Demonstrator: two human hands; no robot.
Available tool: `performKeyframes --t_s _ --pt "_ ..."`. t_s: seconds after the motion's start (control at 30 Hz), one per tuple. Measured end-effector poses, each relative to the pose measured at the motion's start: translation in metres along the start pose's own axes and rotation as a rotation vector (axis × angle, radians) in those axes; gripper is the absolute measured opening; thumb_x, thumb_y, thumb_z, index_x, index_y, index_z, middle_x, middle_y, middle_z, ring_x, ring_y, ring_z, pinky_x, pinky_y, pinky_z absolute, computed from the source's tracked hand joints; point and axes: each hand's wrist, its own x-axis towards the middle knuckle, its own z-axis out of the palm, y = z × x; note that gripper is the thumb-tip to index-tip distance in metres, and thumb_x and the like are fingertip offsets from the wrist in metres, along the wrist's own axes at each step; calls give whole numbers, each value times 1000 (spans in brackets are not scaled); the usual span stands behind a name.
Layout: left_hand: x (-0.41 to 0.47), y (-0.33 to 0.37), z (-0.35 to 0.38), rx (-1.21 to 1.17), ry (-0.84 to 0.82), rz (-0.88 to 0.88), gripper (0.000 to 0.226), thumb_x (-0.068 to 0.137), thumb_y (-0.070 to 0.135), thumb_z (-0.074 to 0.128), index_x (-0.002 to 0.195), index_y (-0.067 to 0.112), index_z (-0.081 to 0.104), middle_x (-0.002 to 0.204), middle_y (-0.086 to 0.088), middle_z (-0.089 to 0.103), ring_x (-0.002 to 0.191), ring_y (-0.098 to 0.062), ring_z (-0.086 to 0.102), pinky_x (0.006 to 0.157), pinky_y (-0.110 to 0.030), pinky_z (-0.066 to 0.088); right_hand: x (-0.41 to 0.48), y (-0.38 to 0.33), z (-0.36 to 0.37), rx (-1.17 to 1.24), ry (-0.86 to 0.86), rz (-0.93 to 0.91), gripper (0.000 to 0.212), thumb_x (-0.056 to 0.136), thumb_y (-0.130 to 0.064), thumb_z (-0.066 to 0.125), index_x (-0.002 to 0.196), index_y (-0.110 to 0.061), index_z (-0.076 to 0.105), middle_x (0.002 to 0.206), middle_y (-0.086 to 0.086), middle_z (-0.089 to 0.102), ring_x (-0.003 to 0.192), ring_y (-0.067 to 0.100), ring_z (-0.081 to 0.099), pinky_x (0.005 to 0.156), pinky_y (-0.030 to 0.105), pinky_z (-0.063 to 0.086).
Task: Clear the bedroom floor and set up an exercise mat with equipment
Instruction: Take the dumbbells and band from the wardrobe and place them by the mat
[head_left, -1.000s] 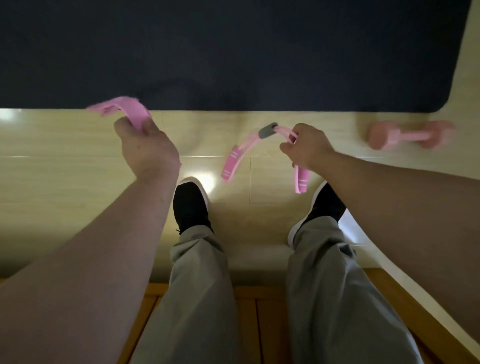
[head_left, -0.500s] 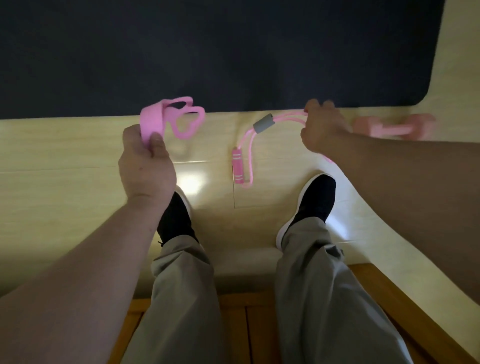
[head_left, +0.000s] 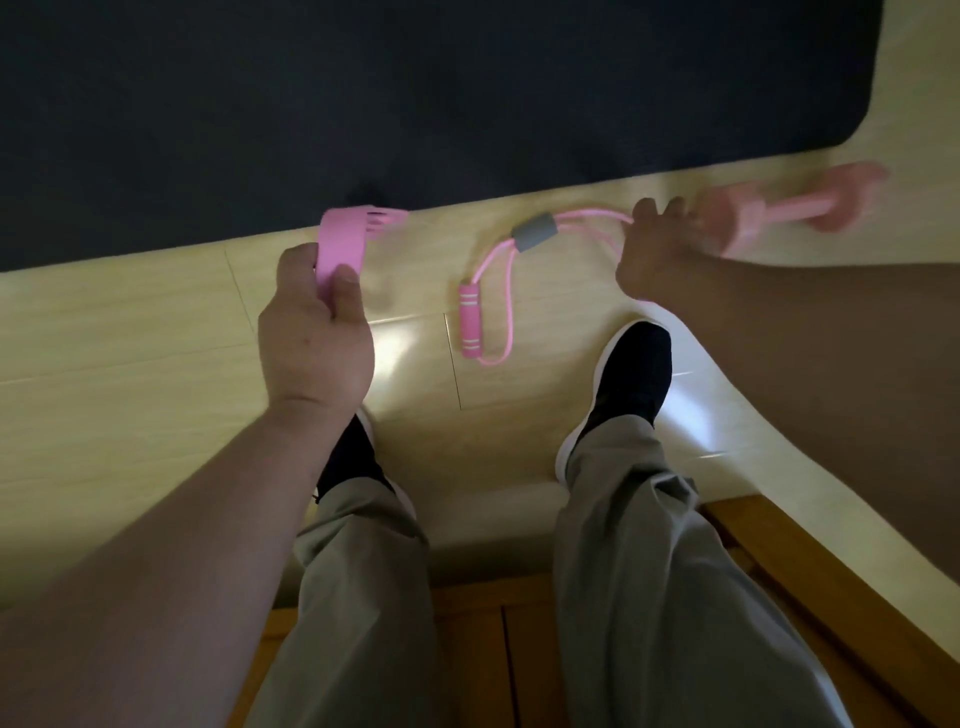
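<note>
Pale plank floor (head_left: 130, 338); dark mat (head_left: 415, 104) lies straight ahead of you, its long edge running left-right. Pink dumbbell (head_left: 795, 207) sits on bare floor just beyond your right hand (head_left: 654, 249), axis roughly along that edge. Pull rope (head_left: 532, 236): one handle is on the floor between your hands, the other end runs under the right hand. It's curled over, can't tell if it's gripping. Left hand (head_left: 311, 332), well apart, clamps the pink band (head_left: 337, 249), whose tip is at the mat edge. Likely next: forward onto the mat, nothing in the way.

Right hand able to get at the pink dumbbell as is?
Probably, for reach: the dumbbell lies on the floor just beyond the right hand, nothing between. But that hand grips the pink cord, so it's not free.
</note>
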Motion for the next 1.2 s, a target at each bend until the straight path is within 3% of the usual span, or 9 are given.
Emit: performKeyframes --t_s 0.1,0.27,0.47,0.53,0.67,0.93,1.03,1.1,1.2 --pt "2 2 -6 102 -79 47 28 102 44 43 118 23 50 79 3 60 69 -29 66 65 -45 58 -12 -9 -8 67 96 -52 61 87 -9 58 143 -10 32 146 23 33 128 42 43 93 49 46" --pt "3 6 -25 250 -250 153 38 97 36 61 129 17 55 90 1 60 78 -26 59 65 -33 45 -46 -45 -30 275 142 -356 69 85 -1 54 145 -28 34 140 10 43 113 35 56 87 48 53" --pt "16 -4 -65 313 -310 273 37 91 35 67 125 23 59 94 -3 66 79 -27 61 69 -38 54 -93 -126 -52 231 45 -738 100 83 -4 67 155 -51 14 165 -6 15 142 27 39 93 42 53" --pt "21 -9 -75 348 -314 300 38 90 34 69 126 25 59 95 1 64 78 -24 57 68 -34 52 -104 -148 -53 226 63 -803 90 91 -15 66 156 -49 15 166 -8 16 143 26 37 96 43 52" --pt "28 -38 -104 284 -270 266 36 89 28 68 123 26 59 97 2 66 75 -19 56 63 -30 46 -131 -197 -54 203 172 -880 54 103 -38 52 154 -33 36 157 -7 41 136 25 46 103 44 46" --pt "20 -106 -147 100 -163 94 33 88 27 69 120 25 62 88 9 59 77 -18 56 66 -27 39 -171 -260 -50 118 112 -887 32 102 -41 51 130 -26 57 132 -5 58 121 24 54 96 42 48" --pt "14 -129 -168 41 -152 19 35 86 24 72 120 26 63 79 20 55 70 -8 55 70 -30 44 -188 -287 -54 -3 104 -920 36 95 -42 57 123 -20 54 125 -1 55 114 25 52 95 43 47" --pt "13 -147 -184 -28 -145 -74 40 80 23 77 117 28 62 81 24 54 71 1 55 69 -25 45 -201 -303 -56 -153 146 -954 30 92 -48 55 108 -24 47 107 -2 55 105 25 51 91 41 44" --pt "12 -172 -206 -263 -185 -255 58 67 26 89 116 27 58 99 13 60 89 -12 63 72 -31 53 -220 -326 -60 -330 148 -973 24 96 -50 46 101 -27 40 82 -6 48 89 25 51 93 41 38"
